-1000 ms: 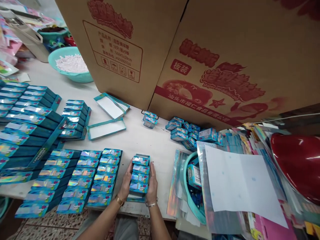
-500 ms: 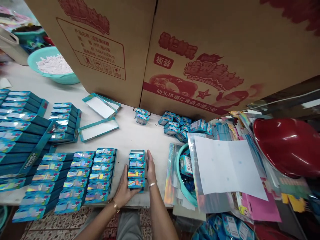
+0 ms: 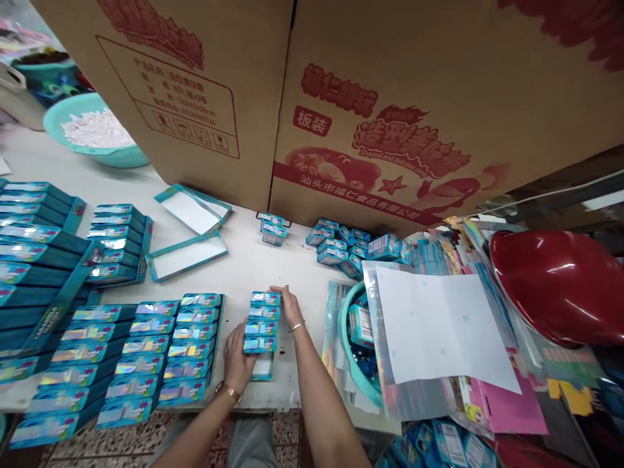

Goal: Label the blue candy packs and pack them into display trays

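A short row of small blue boxes [image 3: 262, 328] with shiny tops stands in a shallow blue tray [image 3: 264, 367], whose white bottom shows at the near end. My left hand [image 3: 238, 356] is closed against the row's left side and near end. At the far right corner, my right hand [image 3: 291, 308] curls its fingers around the far end, so the row is held between both hands. Just left of my left hand stands a filled tray of the same boxes [image 3: 188, 351].
More filled rows [image 3: 82, 351] cover the left side. Behind them lie bare trays [image 3: 188, 255]. Loose boxes [image 3: 334, 250] sit against a large carton [image 3: 361, 162]. At right are a turquoise basin [image 3: 347, 325], a white sheet [image 3: 439, 325] and a red glossy object [image 3: 560, 286].
The boxes have slid to the tray's far end, and its bare part now shows at the near end. My right hand has moved from the row's side to its far end.
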The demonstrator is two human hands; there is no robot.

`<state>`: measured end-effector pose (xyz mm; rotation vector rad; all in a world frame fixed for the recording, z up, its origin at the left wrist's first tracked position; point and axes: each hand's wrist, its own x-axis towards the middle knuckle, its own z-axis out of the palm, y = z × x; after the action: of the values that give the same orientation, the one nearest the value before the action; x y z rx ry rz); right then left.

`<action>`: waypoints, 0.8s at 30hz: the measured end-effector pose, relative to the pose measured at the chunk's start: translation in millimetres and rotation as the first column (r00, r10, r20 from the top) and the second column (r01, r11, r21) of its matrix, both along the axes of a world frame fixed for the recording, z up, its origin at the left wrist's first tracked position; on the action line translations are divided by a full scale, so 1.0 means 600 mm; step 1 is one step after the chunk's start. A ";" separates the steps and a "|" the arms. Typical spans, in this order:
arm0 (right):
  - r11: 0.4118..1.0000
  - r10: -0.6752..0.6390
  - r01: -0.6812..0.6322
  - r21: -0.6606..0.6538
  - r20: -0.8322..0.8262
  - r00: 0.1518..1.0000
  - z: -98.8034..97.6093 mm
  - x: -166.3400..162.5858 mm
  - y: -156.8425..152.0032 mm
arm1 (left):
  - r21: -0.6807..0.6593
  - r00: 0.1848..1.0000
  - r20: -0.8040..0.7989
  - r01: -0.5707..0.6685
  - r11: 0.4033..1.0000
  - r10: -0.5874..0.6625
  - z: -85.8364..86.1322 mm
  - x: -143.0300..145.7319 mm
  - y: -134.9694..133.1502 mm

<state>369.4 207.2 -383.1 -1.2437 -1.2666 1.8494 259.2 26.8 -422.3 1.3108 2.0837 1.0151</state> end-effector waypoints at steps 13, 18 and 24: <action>0.982 0.015 -0.027 0.189 0.067 0.998 0.029 0.014 0.003 | 0.000 0.991 -0.131 0.039 0.999 -0.039 0.004 -0.016 0.009; 0.806 -0.317 -0.155 0.571 0.637 0.702 0.098 0.082 0.154 | -0.042 0.995 -0.097 0.017 0.999 -0.021 0.012 -0.004 -0.020; 0.760 -0.357 -0.508 0.405 0.914 0.194 0.132 0.116 0.290 | -0.048 0.998 0.062 -0.011 0.999 0.014 0.005 0.005 -0.050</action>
<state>439.3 381.1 -303.8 -1.9750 -2.3905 0.1200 262.2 -3.1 -419.2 1.2282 2.0594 0.9929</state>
